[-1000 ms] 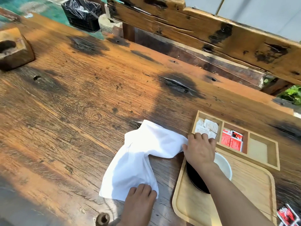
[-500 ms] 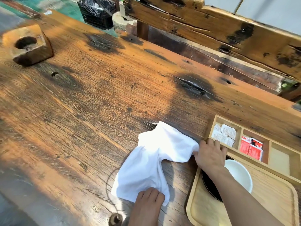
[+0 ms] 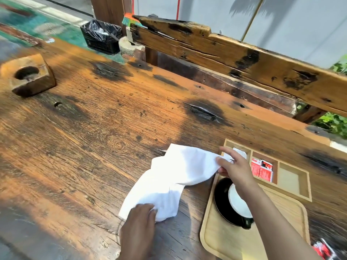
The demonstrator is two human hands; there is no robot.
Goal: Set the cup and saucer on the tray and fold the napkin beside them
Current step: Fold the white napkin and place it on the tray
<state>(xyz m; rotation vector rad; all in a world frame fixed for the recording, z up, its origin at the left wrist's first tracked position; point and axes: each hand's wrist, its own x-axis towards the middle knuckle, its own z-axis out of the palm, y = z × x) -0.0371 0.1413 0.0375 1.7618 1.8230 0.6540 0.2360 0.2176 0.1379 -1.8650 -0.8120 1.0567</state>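
A crumpled white napkin [image 3: 174,175] lies on the wooden table [image 3: 93,139], left of the light wooden tray [image 3: 221,239]. My left hand [image 3: 139,228] pins the napkin's near corner against the table. My right hand [image 3: 234,166] pinches the far right corner and holds it lifted off the table. On the tray's far left part sits a black saucer [image 3: 221,201] with a white cup [image 3: 237,202] on it. My right forearm crosses over the cup and hides part of it.
A wooden organizer [image 3: 293,184] with three compartments lies behind the tray, holding white packets and red sachets [image 3: 262,167]. A wooden block with a round hole [image 3: 28,77] sits at the far left. More red sachets [image 3: 323,250] lie at the bottom right. A plank backrest [image 3: 244,59] runs behind.
My right hand has lifted its napkin corner off the table and the cloth is pulled more taut. My left hand still holds the near corner. The camera has tilted up.
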